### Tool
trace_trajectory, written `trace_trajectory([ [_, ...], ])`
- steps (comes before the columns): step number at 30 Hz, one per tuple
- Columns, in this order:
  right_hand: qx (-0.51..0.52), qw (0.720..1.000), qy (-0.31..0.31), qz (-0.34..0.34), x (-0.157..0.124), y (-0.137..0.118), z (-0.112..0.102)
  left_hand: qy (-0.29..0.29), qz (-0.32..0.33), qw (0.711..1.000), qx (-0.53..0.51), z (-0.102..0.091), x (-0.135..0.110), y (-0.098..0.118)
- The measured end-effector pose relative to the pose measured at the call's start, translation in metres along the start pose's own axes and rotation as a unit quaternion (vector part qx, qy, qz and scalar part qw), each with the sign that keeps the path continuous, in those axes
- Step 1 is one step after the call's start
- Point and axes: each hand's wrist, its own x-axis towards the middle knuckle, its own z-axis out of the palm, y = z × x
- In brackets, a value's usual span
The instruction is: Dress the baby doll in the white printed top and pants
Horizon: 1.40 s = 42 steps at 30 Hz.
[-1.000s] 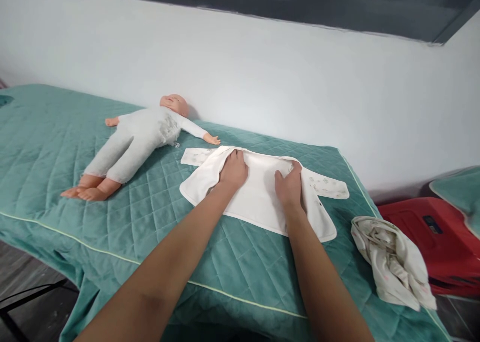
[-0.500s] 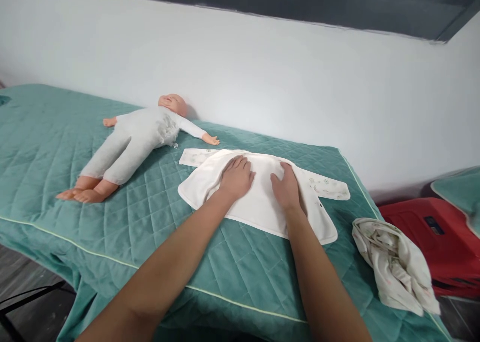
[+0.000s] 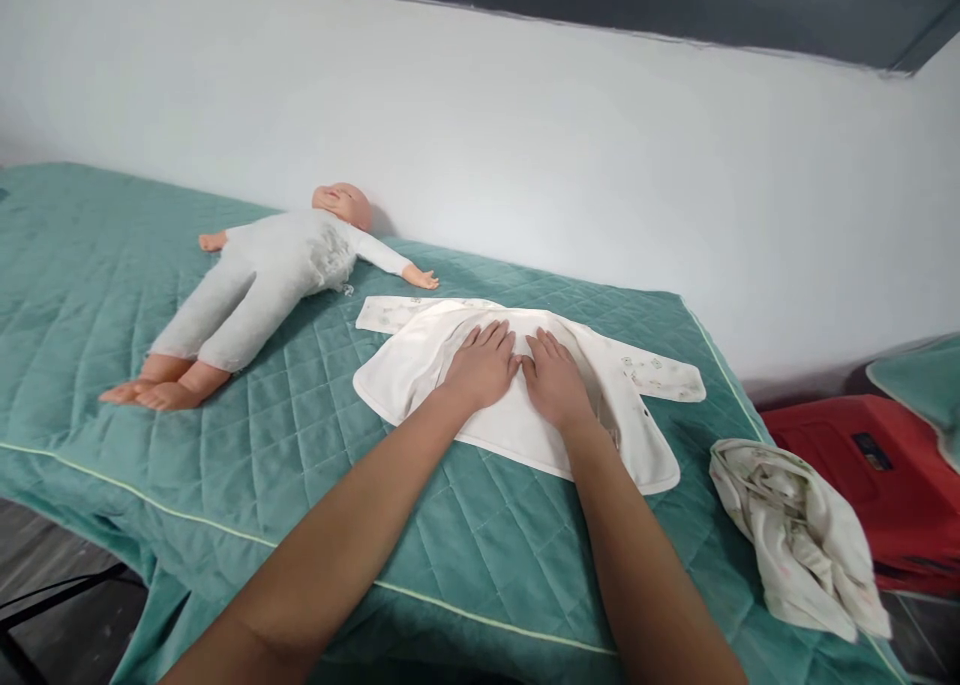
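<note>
Both hands lie flat on a small white top at the centre of the frame.
The left hand (image 3: 482,367) and right hand (image 3: 555,380) rest side by side on the pale inside of the white top (image 3: 519,423), each grip released, fingers straight; its printed sleeves spread left and right on the green quilted cover (image 3: 315,415). A doll (image 3: 281,250) lies face up left of centre; a crumpled cloth (image 3: 806,540) sits at lower right, near a red case (image 3: 832,440).
</note>
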Motion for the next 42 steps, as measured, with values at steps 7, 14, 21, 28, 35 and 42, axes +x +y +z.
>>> trace_trajectory([
  [7, -0.057, 0.997, -0.041, 0.039, -0.002, -0.008, 0.003, 0.014, -0.073, 0.997, 0.005, -0.004, 0.017, -0.004],
  [14, -0.051, 0.997, -0.027, 0.059, -0.009, -0.014, 0.001, 0.041, -0.074, 0.996, -0.008, -0.004, 0.018, -0.006],
  [21, -0.059, 0.997, -0.021, 0.048, -0.033, -0.028, 0.002, 0.048, -0.025, 0.998, 0.014, 0.000, -0.009, -0.003],
  [28, -0.039, 0.999, -0.014, 0.022, -0.079, -0.046, -0.002, 0.031, 0.013, 0.999, 0.037, -0.007, -0.068, 0.008],
  [35, 0.011, 0.997, 0.072, -0.017, -0.177, -0.081, -0.005, 0.079, 0.084, 0.993, 0.024, -0.024, -0.188, 0.012],
  [42, 0.167, 0.962, 0.112, -0.185, -0.275, -0.125, 0.063, 0.177, 0.113, 0.978, -0.021, -0.021, -0.310, -0.019],
])
